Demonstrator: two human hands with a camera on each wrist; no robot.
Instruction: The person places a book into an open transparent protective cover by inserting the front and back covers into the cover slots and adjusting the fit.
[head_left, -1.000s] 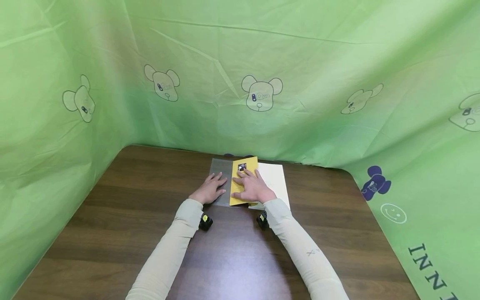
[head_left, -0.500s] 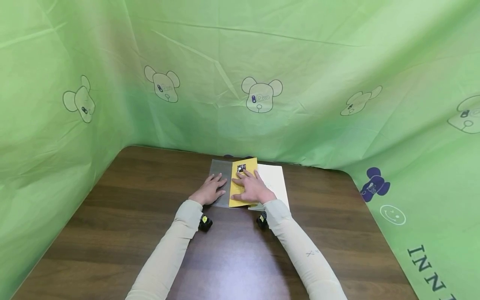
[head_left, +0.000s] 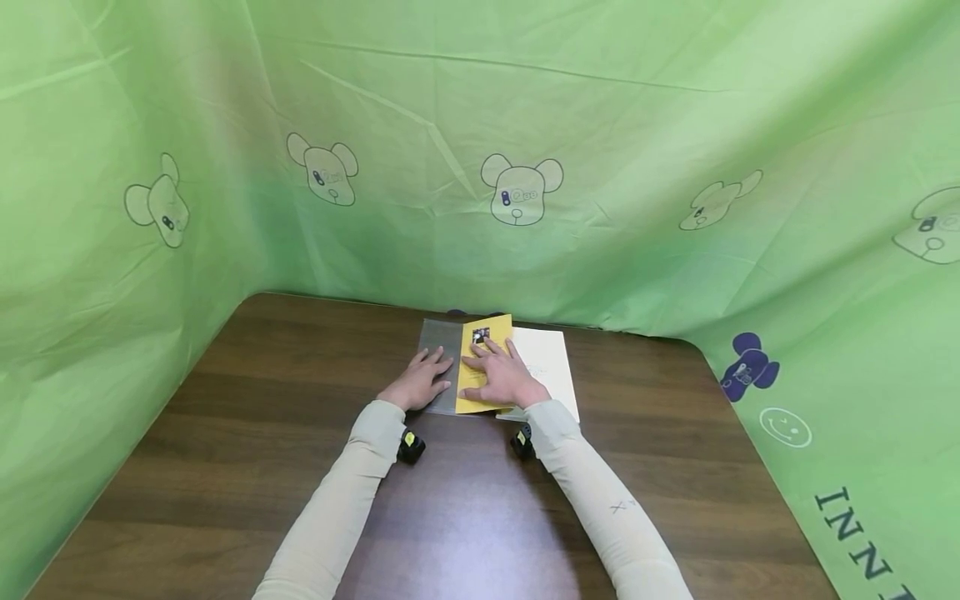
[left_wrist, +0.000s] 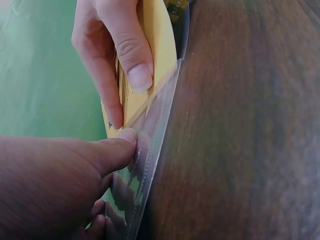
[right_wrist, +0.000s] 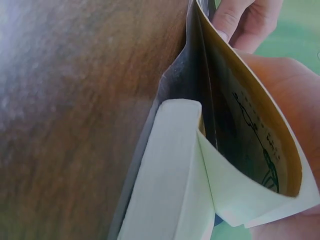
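Nearest the head camera, two pale sleeves (head_left: pixel 611 508) reached forward over the tabletop, one black device (head_left: pixel 411 447) with a yellow label showing beside each wrist. Beyond the cuffs came two bare hands, palms down and side by side. The left hand (head_left: pixel 420 381) lay flat with its fingers apart on one clear plastic cover (head_left: pixel 441 333), its thumb pressing near the cover's edge; whether any fingertip pinched the plastic was hard to tell. The right hand (head_left: pixel 501 377), fingers likewise spread, pressed one yellow flap (head_left: pixel 497 327), which bore a single small dark picture (head_left: pixel 481 336) and curved up from one thick white book (head_left: pixel 546 358). The book lay near the table's far edge, to the right of the flap and partly beneath the right wrist, with the plastic running under it.

The dark wood-grain table (head_left: pixel 660 450) caught a bright patch of glare at the near side. Behind it and along both sides hung a creased green cloth (head_left: pixel 420 108), printed with five outlined bear heads (head_left: pixel 517 204), one whole purple bear (head_left: pixel 746 368) and one winking smiley (head_left: pixel 786 427).
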